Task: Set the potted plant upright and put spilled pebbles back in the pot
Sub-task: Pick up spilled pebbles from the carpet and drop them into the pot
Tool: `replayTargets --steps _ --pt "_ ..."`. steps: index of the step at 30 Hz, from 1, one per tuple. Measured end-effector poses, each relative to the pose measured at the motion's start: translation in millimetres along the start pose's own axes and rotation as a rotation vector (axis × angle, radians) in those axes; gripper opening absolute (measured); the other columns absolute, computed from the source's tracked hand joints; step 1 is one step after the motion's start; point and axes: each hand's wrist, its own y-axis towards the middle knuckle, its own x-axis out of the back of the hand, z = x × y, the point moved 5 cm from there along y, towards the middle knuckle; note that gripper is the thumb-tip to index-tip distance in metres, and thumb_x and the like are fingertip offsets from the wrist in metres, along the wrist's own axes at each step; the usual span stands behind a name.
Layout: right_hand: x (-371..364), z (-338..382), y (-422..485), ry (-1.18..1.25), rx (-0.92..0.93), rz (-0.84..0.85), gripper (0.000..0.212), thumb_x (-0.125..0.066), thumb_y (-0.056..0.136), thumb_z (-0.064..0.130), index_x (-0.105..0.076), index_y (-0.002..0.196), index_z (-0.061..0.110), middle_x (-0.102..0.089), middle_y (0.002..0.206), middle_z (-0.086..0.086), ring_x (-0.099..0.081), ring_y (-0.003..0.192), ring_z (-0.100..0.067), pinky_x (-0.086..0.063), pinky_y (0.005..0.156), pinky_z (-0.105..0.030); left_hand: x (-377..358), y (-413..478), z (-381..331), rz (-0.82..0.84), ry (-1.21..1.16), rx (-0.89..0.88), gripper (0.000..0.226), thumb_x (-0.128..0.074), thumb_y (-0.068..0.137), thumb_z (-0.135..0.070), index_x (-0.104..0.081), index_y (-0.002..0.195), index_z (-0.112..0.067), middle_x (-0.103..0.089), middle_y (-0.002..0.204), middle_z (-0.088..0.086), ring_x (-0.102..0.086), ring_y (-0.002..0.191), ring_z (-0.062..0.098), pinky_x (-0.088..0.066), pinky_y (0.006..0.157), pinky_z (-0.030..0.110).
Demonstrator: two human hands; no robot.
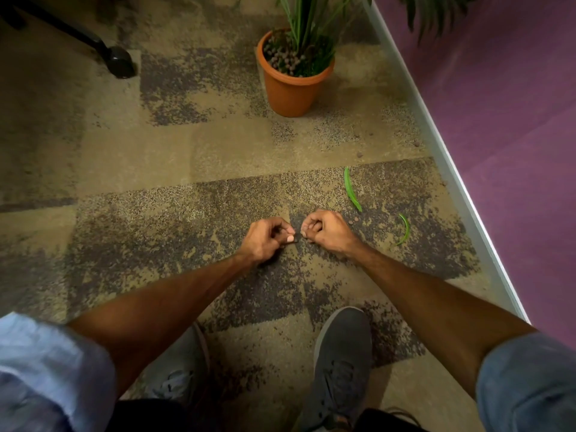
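Observation:
The terracotta pot [288, 88] stands upright on the carpet at the top middle, with green stalks and brownish pebbles [282, 59] inside. A few loose pebbles [359, 154] lie on the carpet to its lower right, one [351, 218] just right of my hands. My left hand [265, 238] is low over the carpet, thumb and fingertips pinched on a small dark pebble. My right hand [327, 230] is almost touching it, fingers curled into a fist around gathered pebbles, mostly hidden.
Two fallen green leaves [352, 190] [404, 229] lie right of my hands. A purple wall with a pale skirting board [452, 169] runs along the right. A chair caster [120, 62] is at the top left. My grey shoes [343, 363] are below.

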Motion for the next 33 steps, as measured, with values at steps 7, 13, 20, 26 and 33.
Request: replayTargets --steps 7,13,20,26,33 --pt "-27 16 -5 -0.13 0.191 0.009 0.011 -0.07 0.091 0.003 -0.071 0.094 0.014 -0.06 0.096 0.005 -0.058 0.08 -0.008 -0.051 0.081 -0.021 28 8 14 -0.2 -0.122 0.075 0.013 -0.084 0.089 -0.01 -0.08 0.098 -0.017 -0.082 0.093 0.002 -0.075 0.082 0.013 -0.066 0.084 0.037" --pt "-49 42 -21 -0.344 0.485 -0.002 0.022 -0.066 0.098 0.007 -0.073 0.118 0.012 -0.06 0.112 0.001 -0.059 0.088 -0.01 -0.044 0.076 -0.009 39 13 9 -0.257 -0.144 0.082 0.012 -0.083 0.091 -0.011 -0.08 0.101 -0.016 -0.082 0.094 0.001 -0.075 0.083 0.012 -0.065 0.082 0.029" --pt "-58 52 -22 -0.68 0.62 0.077 0.031 -0.066 0.097 0.0 -0.065 0.128 0.001 -0.063 0.126 -0.018 -0.068 0.106 -0.026 -0.064 0.09 -0.037 48 22 5 -0.334 -0.278 0.16 0.012 -0.081 0.091 -0.003 -0.079 0.102 -0.005 -0.076 0.082 -0.001 -0.069 0.072 0.011 -0.065 0.076 0.031" --pt "-41 37 8 -0.179 0.179 0.035 0.015 -0.065 0.101 0.01 -0.076 0.111 0.011 -0.068 0.103 -0.002 -0.067 0.084 -0.014 -0.065 0.076 -0.034 54 35 -12 -0.374 -0.572 0.272 0.011 -0.073 0.094 0.006 -0.074 0.101 -0.002 -0.071 0.085 0.005 -0.067 0.076 0.011 -0.06 0.063 0.012" --pt "27 36 74 0.736 -0.341 -0.302 0.012 -0.083 0.088 0.008 -0.081 0.098 0.014 -0.083 0.094 0.0 -0.081 0.081 -0.017 -0.068 0.082 -0.04 77 81 -65 -0.434 -0.834 0.305 0.017 -0.073 0.095 0.004 -0.072 0.112 0.001 -0.071 0.087 0.005 -0.066 0.071 0.012 -0.061 0.059 0.014"
